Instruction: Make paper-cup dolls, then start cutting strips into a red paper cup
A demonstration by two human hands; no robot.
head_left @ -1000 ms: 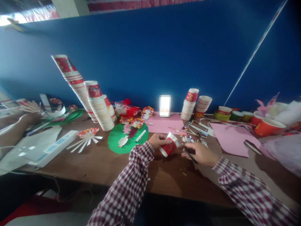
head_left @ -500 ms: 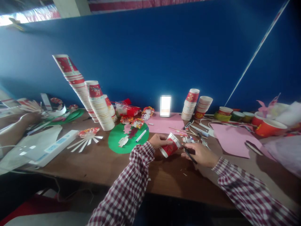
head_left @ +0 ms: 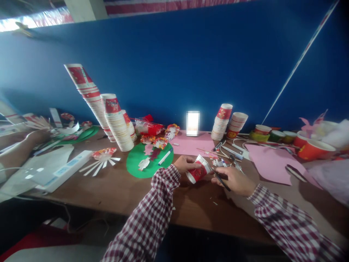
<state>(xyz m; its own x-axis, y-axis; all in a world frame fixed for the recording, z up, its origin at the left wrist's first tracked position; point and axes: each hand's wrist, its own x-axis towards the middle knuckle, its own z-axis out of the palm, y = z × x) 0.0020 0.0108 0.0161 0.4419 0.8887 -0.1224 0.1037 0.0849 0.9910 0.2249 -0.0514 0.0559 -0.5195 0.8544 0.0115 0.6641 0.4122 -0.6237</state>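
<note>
A red and white paper cup [head_left: 196, 173] is tilted on its side above the table, with my left hand [head_left: 185, 163] closed around it. My right hand [head_left: 236, 180] grips a slim black tool [head_left: 222, 181] like a craft knife or pen; its exact kind is unclear. The tool's front end points at the cup's white end, close to or touching it. Small paper scraps [head_left: 215, 203] lie on the table beneath. Left of my left hand, a green paper disc [head_left: 133, 171] carries cut-out figures and a white marker [head_left: 165, 156].
Tall stacks of paper cups [head_left: 120, 133] stand at the back left, with shorter stacks [head_left: 221, 122] at the back right. Pink paper [head_left: 268, 163] lies to the right, near orange cups [head_left: 316, 148]. A long white box [head_left: 69, 169] and another person's arm [head_left: 21, 149] are at the left.
The view has shifted slightly. Both hands keep their grip on the cup and the black tool, almost in the same place.
</note>
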